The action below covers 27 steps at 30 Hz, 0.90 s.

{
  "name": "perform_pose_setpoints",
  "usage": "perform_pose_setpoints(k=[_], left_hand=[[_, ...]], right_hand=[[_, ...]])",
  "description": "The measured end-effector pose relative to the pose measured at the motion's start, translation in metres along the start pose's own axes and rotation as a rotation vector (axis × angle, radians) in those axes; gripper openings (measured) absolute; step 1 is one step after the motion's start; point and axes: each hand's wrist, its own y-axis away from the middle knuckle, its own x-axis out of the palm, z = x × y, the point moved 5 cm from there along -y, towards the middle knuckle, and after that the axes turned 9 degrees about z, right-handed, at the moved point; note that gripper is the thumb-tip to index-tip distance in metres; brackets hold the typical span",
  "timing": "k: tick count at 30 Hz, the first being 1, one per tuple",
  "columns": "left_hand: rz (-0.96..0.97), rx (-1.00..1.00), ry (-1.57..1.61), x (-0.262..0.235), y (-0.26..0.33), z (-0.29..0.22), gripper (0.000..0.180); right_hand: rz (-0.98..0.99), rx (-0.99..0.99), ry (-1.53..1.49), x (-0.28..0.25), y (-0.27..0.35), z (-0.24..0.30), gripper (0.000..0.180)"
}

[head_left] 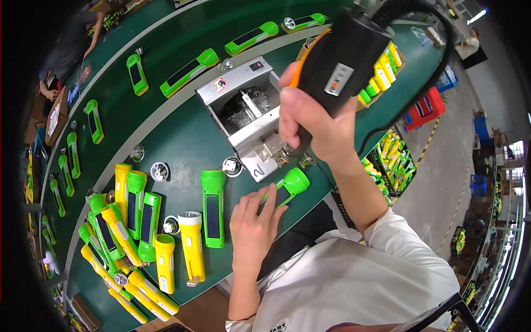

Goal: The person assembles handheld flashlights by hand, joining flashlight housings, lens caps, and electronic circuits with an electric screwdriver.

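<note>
- Head view: the green bench (185, 135) filled the middle of what I saw, my white shirt (354, 276) pressed close along its near edge.
- Past the bench, a green belt (166, 60) curved from the top round to the left, bearing a line of green torches (191, 73) spaced apart.
- A co-worker (69, 44) was at the upper left, on the belt's far side.
- A heap of torches (397, 155), green and yellow, lay off the bench's right edge.
- The grey feeder (238, 77) stood on the bench ahead of me, its tray open at the top.
- My right hand (323, 119) was clenched round the black driver (354, 55), which tilted with its tip down at the feeder's front; whether they touched, I could not tell.
- On my left lay a pile of torches (119, 232), some crossing over others.
- My left hand (255, 221) lightly grasped a green torch (295, 182), which lay on the bench just below the driver's tip, its head pointing up and right.
- Reflectors (160, 171) sat about the bench between pile and feeder.
- Small screws (240, 118) lay loose in the feeder's tray.
</note>
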Motion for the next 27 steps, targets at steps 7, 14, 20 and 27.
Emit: perform_pose_setpoints(k=[7, 14, 20, 27], left_hand=[[-0.021, 0.003, -0.007, 0.001, -0.001, 0.001, 0.048], [-0.03, -0.011, -0.027, 0.006, -0.001, 0.004, 0.045], [-0.019, -0.023, 0.003, 0.005, -0.003, 0.004, 0.046], [-0.016, -0.032, -0.016, 0.008, -0.004, 0.005, 0.047]], right_hand=[[0.018, -0.025, -0.03, -0.01, 0.034, 0.004, 0.035], [0.066, 0.006, -0.108, -0.012, 0.068, -0.007, 0.038], [0.058, 0.006, -0.122, -0.011, 0.076, -0.022, 0.041], [0.074, -0.036, -0.127, -0.011, 0.085, -0.037, 0.045]])
